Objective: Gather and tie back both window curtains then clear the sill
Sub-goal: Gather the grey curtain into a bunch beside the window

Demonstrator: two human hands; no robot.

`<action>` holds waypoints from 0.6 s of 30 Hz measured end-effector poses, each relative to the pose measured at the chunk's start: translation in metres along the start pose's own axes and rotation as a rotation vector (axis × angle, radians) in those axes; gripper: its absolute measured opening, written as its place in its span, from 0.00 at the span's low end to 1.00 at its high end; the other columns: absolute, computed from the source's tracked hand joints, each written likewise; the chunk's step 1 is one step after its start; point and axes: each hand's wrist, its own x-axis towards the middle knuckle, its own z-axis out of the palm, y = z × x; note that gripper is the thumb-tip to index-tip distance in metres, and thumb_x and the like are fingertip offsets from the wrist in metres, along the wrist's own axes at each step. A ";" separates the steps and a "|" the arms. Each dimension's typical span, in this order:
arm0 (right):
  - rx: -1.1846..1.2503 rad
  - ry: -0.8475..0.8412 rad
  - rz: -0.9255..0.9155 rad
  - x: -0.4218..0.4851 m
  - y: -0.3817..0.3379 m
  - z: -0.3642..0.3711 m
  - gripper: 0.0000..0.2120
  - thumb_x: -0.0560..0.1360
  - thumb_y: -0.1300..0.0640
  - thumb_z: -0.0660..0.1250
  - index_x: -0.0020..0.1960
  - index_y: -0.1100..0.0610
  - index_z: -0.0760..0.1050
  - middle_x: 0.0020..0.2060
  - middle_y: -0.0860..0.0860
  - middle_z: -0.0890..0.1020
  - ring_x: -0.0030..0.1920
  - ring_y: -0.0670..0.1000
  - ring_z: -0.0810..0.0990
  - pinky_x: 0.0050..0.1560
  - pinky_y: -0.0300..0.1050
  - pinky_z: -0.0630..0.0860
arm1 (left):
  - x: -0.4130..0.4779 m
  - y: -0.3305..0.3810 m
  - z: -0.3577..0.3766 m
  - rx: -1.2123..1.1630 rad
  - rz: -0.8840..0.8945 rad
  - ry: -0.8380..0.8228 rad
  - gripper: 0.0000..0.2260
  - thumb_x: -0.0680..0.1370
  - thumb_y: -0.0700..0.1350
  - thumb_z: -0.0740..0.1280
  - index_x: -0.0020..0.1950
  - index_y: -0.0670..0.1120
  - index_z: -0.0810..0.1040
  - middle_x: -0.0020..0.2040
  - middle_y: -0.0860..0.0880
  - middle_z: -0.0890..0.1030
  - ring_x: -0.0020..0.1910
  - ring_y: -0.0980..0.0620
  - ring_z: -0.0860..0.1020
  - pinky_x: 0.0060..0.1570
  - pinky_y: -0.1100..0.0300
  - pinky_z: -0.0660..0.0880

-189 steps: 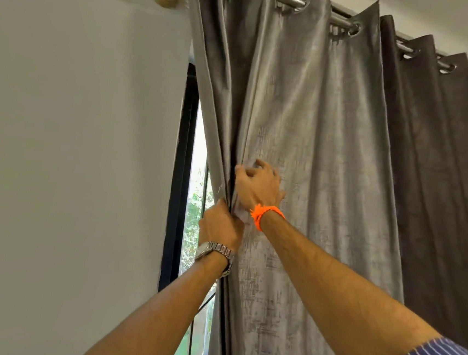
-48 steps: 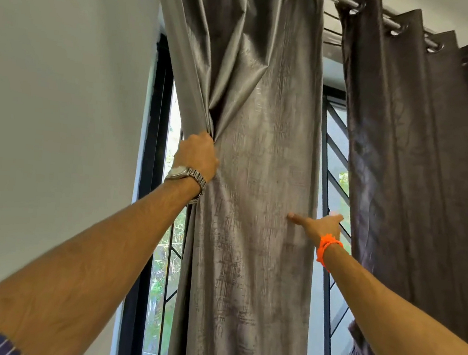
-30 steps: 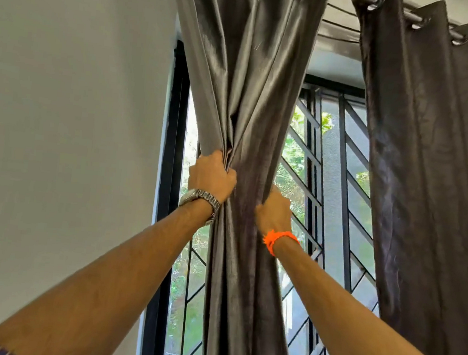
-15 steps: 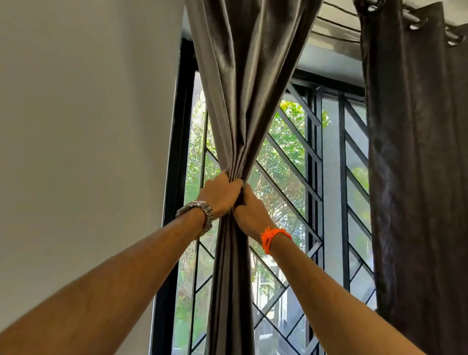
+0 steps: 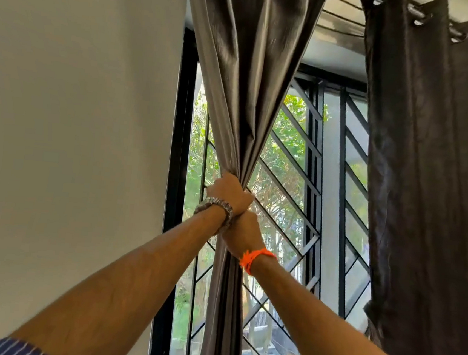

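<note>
A person's two bare forearms reach up from the bottom of the frame to the centre, where both hands clasp a shiny grey satin-like curtain (image 5: 252, 64) bunched into a narrow rope. The left hand (image 5: 230, 192) grips the bundle at its tightest point. Its fingers are curled round the far side of the cloth, so only the back of the hand and the knuckles show. A silver metal link wristwatch (image 5: 215, 207) sits on that wrist.

The right hand (image 5: 243, 234) grips the same bundle directly below, touching the left wrist. Its fingers are also wrapped round the fabric, and their tips are hidden. An orange thread wristband (image 5: 256, 258) circles the right wrist.

Above the hands the curtain fans out wide toward the top centre, where its top is cut off by the frame edge. Below them it hangs as a slim column to the bottom edge.

A second, darker grey eyelet curtain (image 5: 433, 168) hangs ungathered down the right side, its eyelets threaded on a metal curtain rod (image 5: 414, 11) partly cut off at the upper right.

Between the curtains is a black metal window grille with diagonal bars (image 5: 312, 185), with blurred green foliage behind it. The window's lower part runs out of view. A black window frame (image 5: 179, 143) borders a plain white wall (image 5: 74, 104) filling the left side. A sliver of blue striped sleeve (image 5: 10, 349) shows at the lower left.
</note>
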 end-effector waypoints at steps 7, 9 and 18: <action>0.035 -0.039 -0.142 0.010 0.010 -0.056 0.18 0.66 0.44 0.62 0.36 0.59 0.80 0.29 0.52 0.81 0.31 0.55 0.79 0.37 0.51 0.78 | 0.005 -0.007 0.005 0.080 0.064 0.078 0.14 0.77 0.45 0.66 0.58 0.38 0.73 0.55 0.39 0.80 0.53 0.38 0.79 0.45 0.52 0.75; 0.061 0.224 -0.165 0.022 0.005 -0.077 0.16 0.67 0.49 0.61 0.31 0.60 0.77 0.24 0.55 0.79 0.28 0.59 0.78 0.32 0.55 0.79 | 0.004 -0.006 0.009 0.102 0.073 0.081 0.11 0.78 0.43 0.65 0.58 0.38 0.73 0.56 0.39 0.80 0.54 0.38 0.79 0.48 0.51 0.76; 0.044 0.412 -0.358 0.102 -0.068 -0.094 0.10 0.65 0.67 0.63 0.40 0.58 0.80 0.39 0.54 0.81 0.38 0.52 0.78 0.43 0.47 0.78 | 0.012 -0.010 0.024 0.155 0.051 0.108 0.18 0.79 0.42 0.61 0.68 0.40 0.66 0.57 0.40 0.79 0.56 0.40 0.79 0.52 0.53 0.75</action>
